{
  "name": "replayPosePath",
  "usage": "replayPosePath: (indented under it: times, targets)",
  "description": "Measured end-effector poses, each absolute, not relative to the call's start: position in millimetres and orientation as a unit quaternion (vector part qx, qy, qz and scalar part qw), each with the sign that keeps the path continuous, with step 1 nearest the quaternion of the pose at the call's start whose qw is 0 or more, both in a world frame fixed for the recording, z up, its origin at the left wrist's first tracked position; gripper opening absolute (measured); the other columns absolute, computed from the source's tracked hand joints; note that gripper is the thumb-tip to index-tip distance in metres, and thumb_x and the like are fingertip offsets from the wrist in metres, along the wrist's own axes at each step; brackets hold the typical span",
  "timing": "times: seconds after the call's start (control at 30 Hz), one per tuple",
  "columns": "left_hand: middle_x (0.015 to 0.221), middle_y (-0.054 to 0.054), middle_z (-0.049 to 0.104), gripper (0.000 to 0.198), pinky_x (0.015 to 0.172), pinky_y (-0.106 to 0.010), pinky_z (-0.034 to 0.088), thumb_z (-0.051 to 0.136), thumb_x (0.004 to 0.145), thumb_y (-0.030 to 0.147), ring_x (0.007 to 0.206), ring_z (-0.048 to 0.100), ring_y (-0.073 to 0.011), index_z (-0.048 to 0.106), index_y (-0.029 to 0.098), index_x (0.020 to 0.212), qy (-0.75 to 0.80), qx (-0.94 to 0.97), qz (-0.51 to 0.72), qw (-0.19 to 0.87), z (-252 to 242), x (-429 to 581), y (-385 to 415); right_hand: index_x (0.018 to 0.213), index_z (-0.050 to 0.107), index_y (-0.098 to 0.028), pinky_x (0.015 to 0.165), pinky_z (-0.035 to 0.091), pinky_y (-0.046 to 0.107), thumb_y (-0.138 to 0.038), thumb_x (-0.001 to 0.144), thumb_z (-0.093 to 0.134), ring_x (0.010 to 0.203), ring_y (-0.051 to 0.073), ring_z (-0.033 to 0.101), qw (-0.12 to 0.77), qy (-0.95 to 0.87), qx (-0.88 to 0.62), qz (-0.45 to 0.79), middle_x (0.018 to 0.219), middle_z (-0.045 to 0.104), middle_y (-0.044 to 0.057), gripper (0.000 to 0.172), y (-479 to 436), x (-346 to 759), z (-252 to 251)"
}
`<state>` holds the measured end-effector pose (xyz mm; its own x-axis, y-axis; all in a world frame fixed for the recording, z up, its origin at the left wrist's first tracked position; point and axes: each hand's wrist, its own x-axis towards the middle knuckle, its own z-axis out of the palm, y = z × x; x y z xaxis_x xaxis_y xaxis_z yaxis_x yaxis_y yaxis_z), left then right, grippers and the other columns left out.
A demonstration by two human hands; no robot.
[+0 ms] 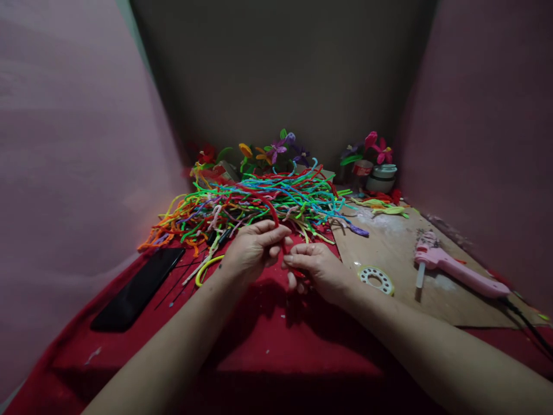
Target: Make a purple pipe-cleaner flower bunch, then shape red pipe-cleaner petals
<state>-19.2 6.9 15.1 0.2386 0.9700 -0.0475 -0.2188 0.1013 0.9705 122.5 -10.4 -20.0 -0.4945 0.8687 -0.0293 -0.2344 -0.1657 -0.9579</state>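
Note:
A red pipe cleaner (271, 207) runs between my two hands above the red tablecloth (259, 340). My left hand (254, 245) pinches it between thumb and fingers, and its upper end bends away toward the back left. Just to the right and slightly lower, my right hand (313, 265) is closed on the lower part of the same stem. The fingers partly hide that lower part. Behind both hands spreads a tangled heap of pipe cleaners (302, 196) in green, blue, red, orange and other colours.
A black phone (138, 291) lies at left, near a yellow ring (201, 275). At right, a brown board (354, 242) carries a pink glue gun (458, 268) with a cord and a white holed disc (375, 280). Pipe-cleaner flowers (276, 151) and a lidded jar (382, 177) stand behind.

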Motion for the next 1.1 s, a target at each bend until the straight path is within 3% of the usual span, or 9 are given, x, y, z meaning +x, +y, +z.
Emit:
replayPosePath:
  times: [0.27, 0.43, 0.57, 0.8, 1.1]
  targets:
    - [0.049, 0.001, 0.054, 0.015, 0.034, -0.012, 0.027, 0.061, 0.077, 0.023, 0.034, 0.036, -0.0014, 0.060, 0.009, 0.071, 0.351, 0.439, 0.624, 0.542, 35, -18, 31, 0.066, 0.053, -0.016, 0.030, 0.021, 0.017, -0.032, 0.070, 0.062, 0.028, 0.004, 0.032, 0.407, -0.501, -0.332, 0.688, 0.039, 0.048, -0.008, 0.019, -9, 120, -25]
    - [0.051, 0.001, 0.054, 0.016, 0.043, -0.014, 0.038, 0.053, 0.084, 0.020, 0.042, 0.049, -0.0050, 0.061, 0.011, 0.073, 0.345, 0.417, 0.691, 0.479, 43, -39, 51, 0.060, 0.048, -0.017, 0.034, 0.018, 0.019, -0.030, 0.066, 0.066, 0.033, 0.003, 0.031, 0.401, -0.510, -0.346, 0.678, 0.040, 0.044, -0.007, 0.023, -9, 118, -26]
    - [0.049, 0.003, 0.050, 0.020, 0.048, -0.018, 0.044, 0.042, 0.088, 0.014, 0.043, 0.052, -0.0067, 0.058, 0.011, 0.075, 0.327, 0.340, 0.720, 0.510, 51, -62, 58, 0.060, 0.049, -0.016, 0.038, 0.017, 0.020, -0.030, 0.067, 0.065, 0.035, 0.003, 0.030, 0.389, -0.529, -0.362, 0.662, 0.042, 0.041, -0.007, 0.021, -9, 118, -26]
    - [0.043, 0.009, 0.035, 0.020, 0.031, -0.014, 0.018, 0.038, 0.084, 0.004, 0.028, 0.026, -0.0015, 0.051, 0.014, 0.073, 0.292, 0.312, 0.735, 0.526, 46, -82, 65, 0.063, 0.051, -0.017, 0.038, 0.016, 0.021, -0.032, 0.071, 0.062, 0.038, 0.004, 0.024, 0.322, -0.592, -0.391, 0.627, 0.044, 0.034, -0.008, 0.020, -16, 118, -17]
    - [0.038, 0.011, 0.031, 0.018, 0.033, -0.014, 0.026, 0.042, 0.085, 0.012, 0.026, 0.025, -0.0020, 0.051, 0.016, 0.070, 0.328, 0.344, 0.748, 0.464, 41, -85, 65, 0.066, 0.051, -0.017, 0.035, 0.016, 0.019, -0.036, 0.068, 0.062, 0.035, 0.003, 0.020, 0.310, -0.599, -0.376, 0.636, 0.041, 0.030, -0.011, 0.022, -18, 122, -14]
